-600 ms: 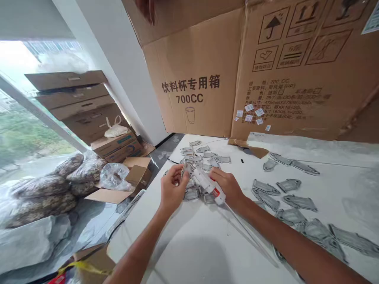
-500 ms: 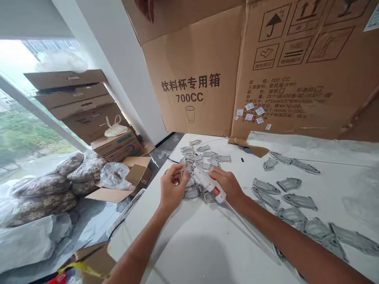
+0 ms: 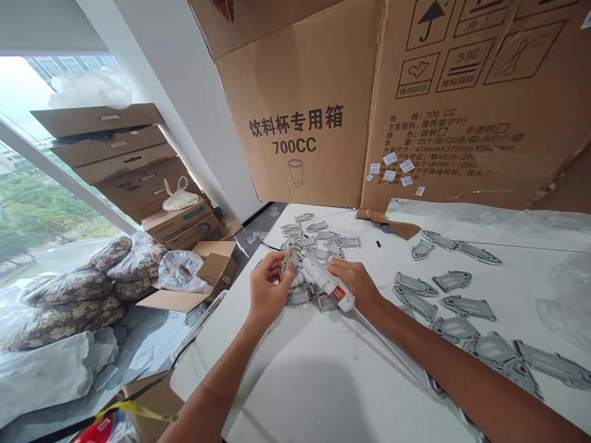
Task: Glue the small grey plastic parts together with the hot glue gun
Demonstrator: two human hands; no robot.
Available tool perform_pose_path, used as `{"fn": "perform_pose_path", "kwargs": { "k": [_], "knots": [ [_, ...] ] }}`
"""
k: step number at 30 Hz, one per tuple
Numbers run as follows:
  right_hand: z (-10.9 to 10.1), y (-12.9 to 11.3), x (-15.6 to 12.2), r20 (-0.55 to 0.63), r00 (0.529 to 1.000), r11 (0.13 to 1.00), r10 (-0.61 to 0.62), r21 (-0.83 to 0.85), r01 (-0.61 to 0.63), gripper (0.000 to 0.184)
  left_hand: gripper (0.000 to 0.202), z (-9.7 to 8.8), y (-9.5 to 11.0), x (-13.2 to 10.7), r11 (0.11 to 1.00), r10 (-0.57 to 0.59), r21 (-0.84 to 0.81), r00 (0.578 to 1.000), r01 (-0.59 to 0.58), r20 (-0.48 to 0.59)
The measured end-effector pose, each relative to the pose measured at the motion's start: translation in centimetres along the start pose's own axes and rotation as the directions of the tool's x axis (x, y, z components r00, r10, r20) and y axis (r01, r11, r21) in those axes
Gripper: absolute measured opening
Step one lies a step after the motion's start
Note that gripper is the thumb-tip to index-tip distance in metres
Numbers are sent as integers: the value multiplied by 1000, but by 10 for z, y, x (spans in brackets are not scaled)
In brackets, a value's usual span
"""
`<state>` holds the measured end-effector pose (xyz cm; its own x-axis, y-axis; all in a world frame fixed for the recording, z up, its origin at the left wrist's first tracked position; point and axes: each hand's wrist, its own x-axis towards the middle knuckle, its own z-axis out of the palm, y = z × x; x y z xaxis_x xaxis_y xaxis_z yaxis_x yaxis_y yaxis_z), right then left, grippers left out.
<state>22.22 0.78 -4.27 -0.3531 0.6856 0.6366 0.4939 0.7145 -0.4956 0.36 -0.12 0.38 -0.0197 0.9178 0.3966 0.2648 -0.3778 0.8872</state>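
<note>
Between the thumb and fingers of my left hand (image 3: 270,289) is a small grey plastic part (image 3: 290,258), tilted up off the table. My right hand (image 3: 355,286) is closed around a white glue gun (image 3: 323,277) with a red label, its nozzle pointing at the grey part. Whether the nozzle touches the part I cannot tell. A pale cord runs from the gun's rear down past my right forearm. Several similar grey pointed parts (image 3: 327,235) lie on the white table just beyond and beneath my hands.
More grey parts (image 3: 455,329) are spread along the table's right side. A large cardboard box (image 3: 300,117) stands at the back like a wall. A small black piece (image 3: 378,243) lies near it. On the left floor are an open carton (image 3: 217,271) and bagged bundles (image 3: 78,283).
The view has shifted slightly and become sharper. Both hands keep their holds on the grey part and the glue gun, almost in the same place.
</note>
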Motion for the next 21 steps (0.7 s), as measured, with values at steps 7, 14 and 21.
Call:
{"fn": "perform_pose_path", "kwargs": {
  "k": [7,14,21],
  "knots": [
    [-1,-2,1,-4,1000,999,-16,-35,16,31,24,0,-1,1,1000,3,-1,1000,-3,0],
    [-2,-4,0,19,1000,999,23,-30,-22,28,24,-1,-2,2,1000,10,18,1000,-10,2],
    [-3,-6,0,24,998,998,66,5,-66,17,24,0,-3,1,1000,11,20,1000,-11,-14]
  ]
}}
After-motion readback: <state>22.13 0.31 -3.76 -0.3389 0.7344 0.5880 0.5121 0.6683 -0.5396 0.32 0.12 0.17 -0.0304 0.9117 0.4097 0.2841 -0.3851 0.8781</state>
